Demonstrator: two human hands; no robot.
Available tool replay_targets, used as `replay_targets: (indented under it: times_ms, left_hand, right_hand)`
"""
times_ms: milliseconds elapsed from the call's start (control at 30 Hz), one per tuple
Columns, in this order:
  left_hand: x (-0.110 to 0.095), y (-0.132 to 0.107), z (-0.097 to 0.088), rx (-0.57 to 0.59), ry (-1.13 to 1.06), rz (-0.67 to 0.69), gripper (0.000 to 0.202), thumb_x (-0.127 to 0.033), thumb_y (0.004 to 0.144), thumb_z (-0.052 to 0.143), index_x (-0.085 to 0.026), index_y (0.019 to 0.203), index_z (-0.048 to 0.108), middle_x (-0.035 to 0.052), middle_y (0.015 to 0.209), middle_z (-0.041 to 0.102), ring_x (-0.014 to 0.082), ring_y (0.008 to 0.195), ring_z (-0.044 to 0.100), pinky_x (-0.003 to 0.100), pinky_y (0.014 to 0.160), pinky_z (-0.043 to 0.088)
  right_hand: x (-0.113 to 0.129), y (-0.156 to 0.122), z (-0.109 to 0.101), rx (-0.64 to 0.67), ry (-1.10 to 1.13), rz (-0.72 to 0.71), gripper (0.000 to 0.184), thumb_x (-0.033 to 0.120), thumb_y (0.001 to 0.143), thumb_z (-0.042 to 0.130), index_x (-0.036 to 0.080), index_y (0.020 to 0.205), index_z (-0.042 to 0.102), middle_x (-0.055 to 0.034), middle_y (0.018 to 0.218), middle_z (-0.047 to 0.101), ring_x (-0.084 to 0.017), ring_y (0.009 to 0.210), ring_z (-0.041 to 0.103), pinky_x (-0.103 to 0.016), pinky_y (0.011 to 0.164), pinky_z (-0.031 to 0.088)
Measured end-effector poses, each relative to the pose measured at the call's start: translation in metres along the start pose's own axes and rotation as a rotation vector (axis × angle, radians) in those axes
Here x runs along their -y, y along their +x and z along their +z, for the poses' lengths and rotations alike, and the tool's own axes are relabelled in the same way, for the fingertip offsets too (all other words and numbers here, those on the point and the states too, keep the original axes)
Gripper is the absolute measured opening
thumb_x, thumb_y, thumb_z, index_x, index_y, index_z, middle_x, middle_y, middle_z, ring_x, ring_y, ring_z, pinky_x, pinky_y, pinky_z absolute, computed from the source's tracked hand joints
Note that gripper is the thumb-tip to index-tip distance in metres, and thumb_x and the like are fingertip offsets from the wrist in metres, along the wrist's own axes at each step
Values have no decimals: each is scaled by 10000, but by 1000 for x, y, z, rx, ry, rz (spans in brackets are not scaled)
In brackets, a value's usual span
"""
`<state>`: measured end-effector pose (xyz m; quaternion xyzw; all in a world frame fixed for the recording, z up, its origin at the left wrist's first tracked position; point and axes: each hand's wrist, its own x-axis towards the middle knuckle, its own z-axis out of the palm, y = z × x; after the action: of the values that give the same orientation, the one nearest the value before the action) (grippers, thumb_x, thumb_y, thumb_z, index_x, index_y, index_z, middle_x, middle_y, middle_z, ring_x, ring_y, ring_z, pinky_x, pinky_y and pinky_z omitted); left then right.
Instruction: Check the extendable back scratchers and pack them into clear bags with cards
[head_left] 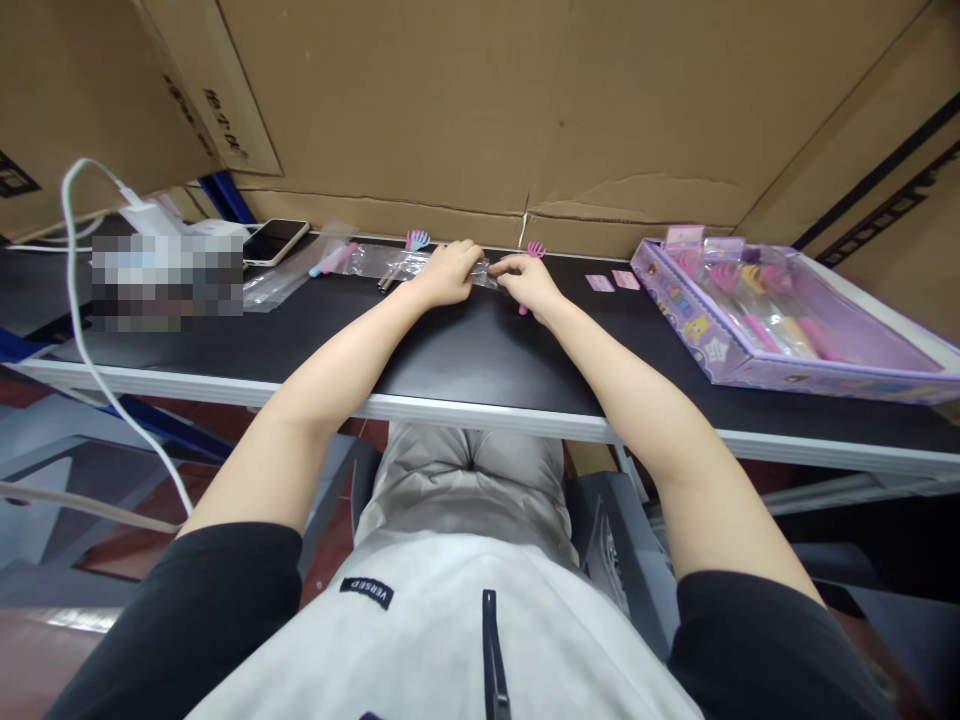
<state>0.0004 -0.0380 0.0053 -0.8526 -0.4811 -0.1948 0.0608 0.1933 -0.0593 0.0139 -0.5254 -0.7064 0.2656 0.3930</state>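
A long clear plastic bag [375, 261] lies flat across the black tabletop, its right end between my hands. My left hand [452, 273] is closed on the bag, fingers curled over it. With thumb and index finger, my right hand [530, 285] pinches at the bag's right end. Under and behind my right hand lies a pink back scratcher [535, 249], its claw-shaped head and handle end showing. Beyond my left hand is a blue-and-pink back scratcher [417, 240], its metal rod partly under the bag. Another pink-and-blue handle [332, 260] lies at the bag's left end.
An open purple display box [720, 368] holding several bagged back scratchers stands at right. Two small pink cards [600, 283] lie beside it. More clear bags [281, 283], a phone [276, 241] and a white cable [75, 250] are at left. Cardboard [480, 110] walls the back.
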Motion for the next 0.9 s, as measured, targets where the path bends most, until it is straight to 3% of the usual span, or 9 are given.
replay_targets:
  times_ms: [100,267,533,767,900]
  left_hand:
    - [1,-1,-2,10,-10,13,527,-177,915,596,-161,1440,642,209,1383,693,412,1398,616,566,1156,482]
    - [-3,-3,-6,18,-10,13,523,-184,921,568,-158,1438,642,214,1391,687,410,1409,607,568,1172,470]
    - [-10,-4,-12,-3,-34,26,529,-222,906,602,-183,1432,636,204,1364,692,408,1389,612,563,1159,484]
    - [-15,-4,-15,18,-41,26,545,-220,911,597,-171,1453,619,228,1446,664,420,1417,594,575,1183,456]
    - [-15,-6,-14,28,-23,29,568,-263,915,620,-158,1474,612,242,1458,658,447,1422,586,605,1191,433]
  right_hand:
    - [13,-7,-2,39,103,112,229,140,837,700,126,1028,824,-112,1203,780,-182,871,697,-314,739,635]
    - [19,-9,-8,40,212,152,153,204,851,770,123,973,817,-95,999,800,-182,831,686,-292,704,616]
    - [22,-10,-6,6,203,168,144,139,803,803,137,947,798,-60,904,768,-152,788,664,-245,675,581]
    - [16,-9,-4,41,178,130,115,221,839,849,144,903,791,-22,776,693,-110,651,547,-232,594,526]
    - [26,-14,-5,14,189,151,85,208,837,814,146,831,755,-15,749,685,-118,667,575,-250,648,551]
